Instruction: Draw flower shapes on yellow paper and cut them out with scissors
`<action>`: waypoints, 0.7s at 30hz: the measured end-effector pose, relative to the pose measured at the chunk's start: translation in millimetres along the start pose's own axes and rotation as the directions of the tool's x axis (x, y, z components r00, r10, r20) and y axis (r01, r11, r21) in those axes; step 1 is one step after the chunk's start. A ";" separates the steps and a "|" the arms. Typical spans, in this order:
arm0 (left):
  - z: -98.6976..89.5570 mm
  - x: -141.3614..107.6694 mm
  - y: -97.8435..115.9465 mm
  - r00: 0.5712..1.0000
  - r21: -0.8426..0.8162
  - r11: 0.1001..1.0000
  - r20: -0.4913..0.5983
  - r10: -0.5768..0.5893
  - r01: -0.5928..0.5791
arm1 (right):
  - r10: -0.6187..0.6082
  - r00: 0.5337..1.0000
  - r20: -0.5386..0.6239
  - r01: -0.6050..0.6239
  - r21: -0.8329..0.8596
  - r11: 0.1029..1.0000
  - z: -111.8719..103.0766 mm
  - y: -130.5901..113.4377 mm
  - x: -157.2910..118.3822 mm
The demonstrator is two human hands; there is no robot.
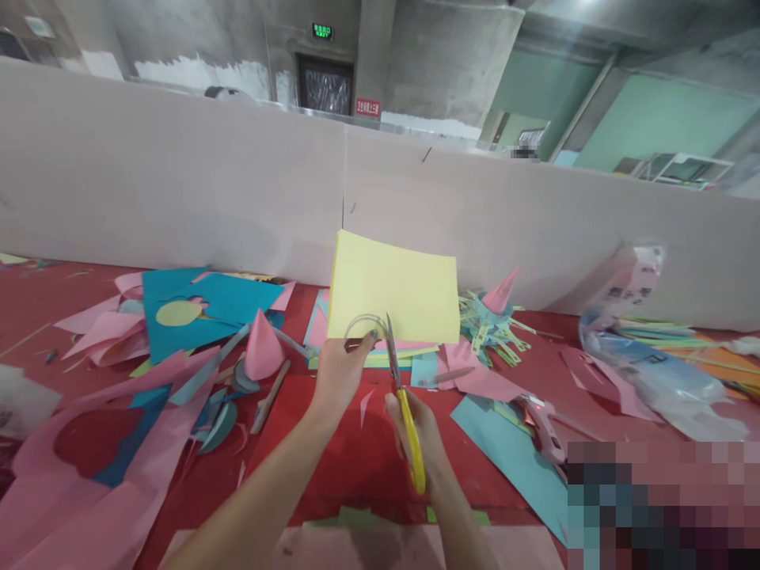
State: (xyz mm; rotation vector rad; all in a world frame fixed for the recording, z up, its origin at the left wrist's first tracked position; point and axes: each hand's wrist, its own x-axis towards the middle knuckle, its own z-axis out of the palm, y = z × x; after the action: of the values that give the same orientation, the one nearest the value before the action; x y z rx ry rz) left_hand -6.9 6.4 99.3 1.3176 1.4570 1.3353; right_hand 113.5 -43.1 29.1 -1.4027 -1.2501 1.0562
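Note:
My left hand [341,368] pinches the lower edge of a sheet of pale yellow paper [397,277], held up in front of me; a second layer seems to show at its left edge. A see-through curved piece, like a ring or a protractor [363,320], lies against the paper by my fingertips; I cannot tell which it is. My right hand [426,423] grips a pair of scissors [411,443] by the yellow handles. Their blades point up, the tips overlapping the paper's lower part. From here I cannot tell whether they touch it.
Pink scraps [119,491] and teal paper [231,297] lie on the left, near a pink paper cone [262,348]. Right are another cone on fringed paper [495,309], blue paper [504,455], a glue gun [545,431] and a plastic bag [670,380]. A white partition [178,174] stands behind.

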 end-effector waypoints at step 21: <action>-2.4 2.5 -3.1 0.999 -0.055 0.998 -0.019 0.037 -0.038 | 0.021 0.992 0.124 -0.017 -0.040 0.999 -3.6 -0.6 -1.4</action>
State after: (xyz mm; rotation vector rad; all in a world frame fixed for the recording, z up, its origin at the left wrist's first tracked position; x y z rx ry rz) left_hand -10.3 8.5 97.0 1.3063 1.4042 1.4054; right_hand 116.8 -44.8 30.3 -1.3986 -1.3558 1.1522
